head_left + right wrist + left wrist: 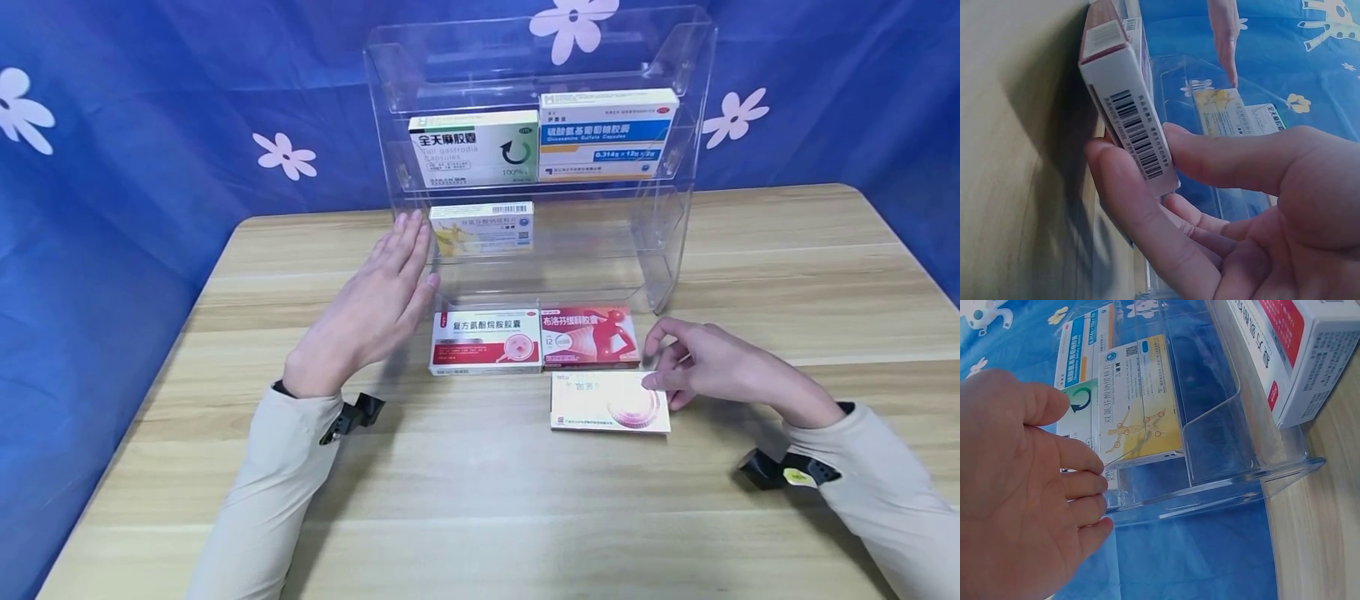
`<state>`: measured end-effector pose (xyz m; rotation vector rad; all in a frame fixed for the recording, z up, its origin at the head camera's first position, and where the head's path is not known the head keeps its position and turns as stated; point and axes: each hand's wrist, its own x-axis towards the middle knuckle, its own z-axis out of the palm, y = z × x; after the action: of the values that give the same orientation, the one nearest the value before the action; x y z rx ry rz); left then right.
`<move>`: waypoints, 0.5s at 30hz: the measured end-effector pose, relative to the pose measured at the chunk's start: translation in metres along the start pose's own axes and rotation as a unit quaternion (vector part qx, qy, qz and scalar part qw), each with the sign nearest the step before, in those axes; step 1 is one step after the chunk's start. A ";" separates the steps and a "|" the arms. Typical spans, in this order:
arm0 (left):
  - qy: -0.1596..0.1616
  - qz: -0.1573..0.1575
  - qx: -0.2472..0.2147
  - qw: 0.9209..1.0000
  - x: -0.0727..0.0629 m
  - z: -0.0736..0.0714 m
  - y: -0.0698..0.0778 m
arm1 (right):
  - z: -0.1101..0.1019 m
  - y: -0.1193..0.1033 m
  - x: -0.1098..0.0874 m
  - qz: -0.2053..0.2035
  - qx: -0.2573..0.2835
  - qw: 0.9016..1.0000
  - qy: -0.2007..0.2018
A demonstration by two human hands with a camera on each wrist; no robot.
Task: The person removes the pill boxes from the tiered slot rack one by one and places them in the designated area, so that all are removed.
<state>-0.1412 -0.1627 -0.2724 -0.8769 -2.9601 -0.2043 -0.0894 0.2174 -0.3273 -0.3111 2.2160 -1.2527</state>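
My right hand (705,367) pinches a white medicine box (600,402) at its right end, between thumb and fingers. A pink round pattern marks its face, and a barcode shows on its end in the right wrist view. Just behind it are a red medicine box (588,336) and a red-and-white medicine box (486,342), side by side in front of the clear rack (660,287). With fingers straight, my left hand (367,304) is at the rack's left side, fingertips close to a yellow-and-white medicine box (483,228) on the middle tier.
On the rack's upper tier stand a green-and-white box (476,150) and a blue-and-white box (606,137). The wooden table (465,517) runs back to a blue flowered cloth (187,100). The rack's transparent walls rise on both sides.
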 end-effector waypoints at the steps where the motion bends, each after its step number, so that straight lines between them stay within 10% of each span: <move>1: 0.000 0.000 0.000 1.000 0.000 0.000 0.000 | 0.000 0.000 0.000 0.001 0.002 1.000 0.001; 15: 0.007 0.004 -0.001 1.000 0.000 0.001 -0.001 | 0.002 0.002 0.003 0.010 0.005 1.000 0.011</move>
<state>-0.1414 -0.1633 -0.2734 -0.8836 -2.9440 -0.2106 -0.0910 0.2161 -0.3312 -0.2717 2.2262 -1.2625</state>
